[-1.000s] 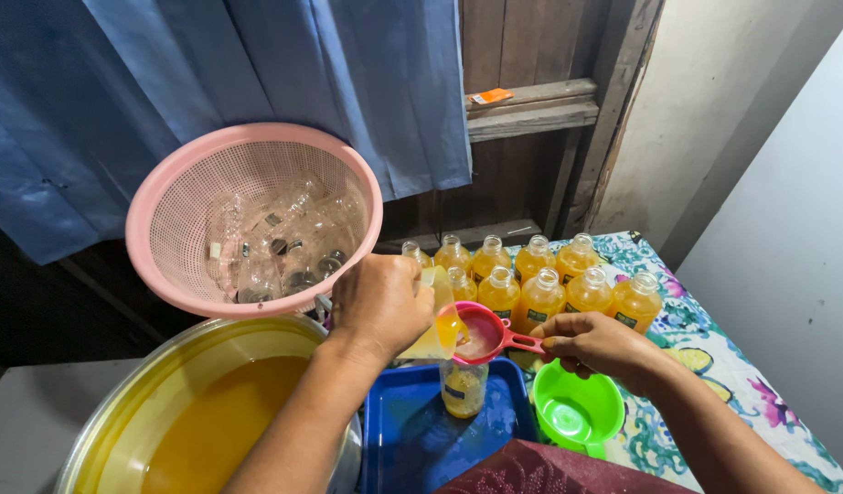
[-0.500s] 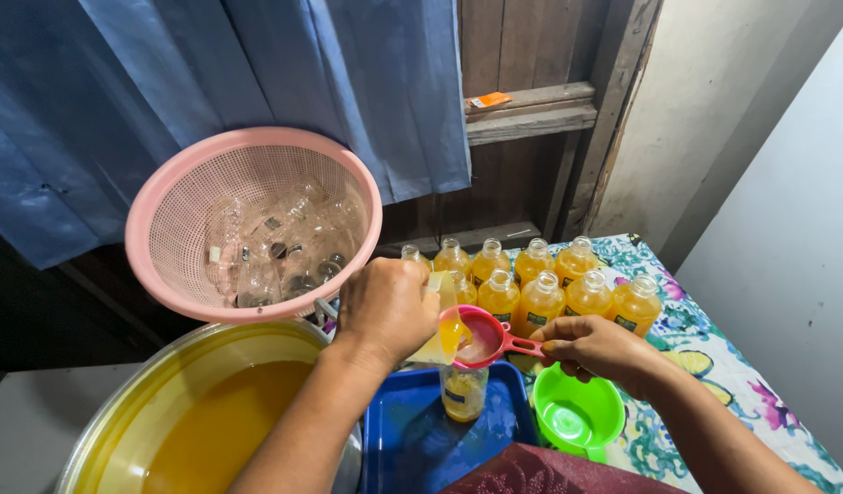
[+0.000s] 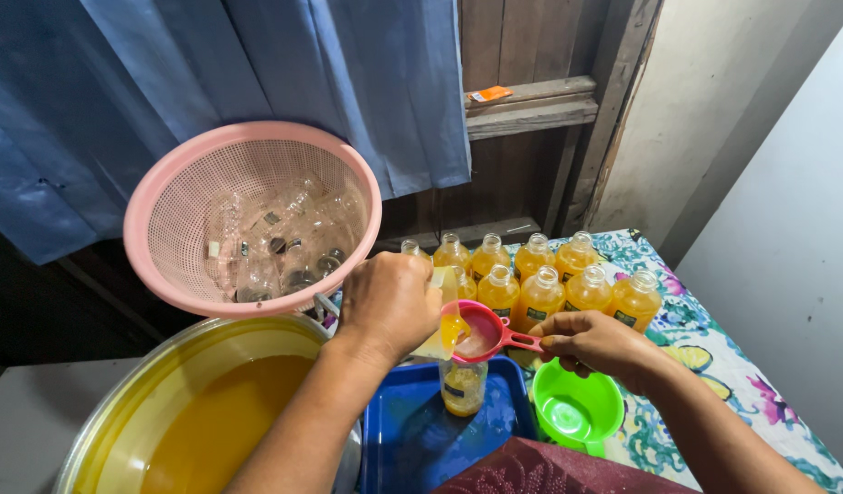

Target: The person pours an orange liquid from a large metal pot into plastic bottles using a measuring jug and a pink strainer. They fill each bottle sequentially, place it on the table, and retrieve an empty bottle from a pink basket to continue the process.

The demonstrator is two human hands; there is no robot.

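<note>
The step in hand looked to be filling: the left hand (image 3: 389,302) was clenched around a small clear cup (image 3: 442,320), tipped so that orange liquid ran into a red funnel (image 3: 481,331) seated in the neck of one small bottle (image 3: 464,384), which stood upright on a blue tray (image 3: 412,430) and was, as far as could be judged, part full; the right hand (image 3: 595,343) pinched the funnel's handle between thumb and fingers to steady it; the next move would seem to call for a level funnel and a slow pour, with an eye on the rising level so that nothing spilled onto the tray; behind the tray roughly ten filled bottles (image 3: 540,288) stood uncapped in two close rows on a flowered cloth (image 3: 714,366), though those behind the left hand could not be counted surely; one green dipper (image 3: 577,407) lay just right of the tray; one large metal pot (image 3: 193,421) of orange liquid sat to the left; one pink basket (image 3: 252,215), tilted against a blue curtain (image 3: 257,82), held a jumble of empty clear bottles too tangled to number
</note>
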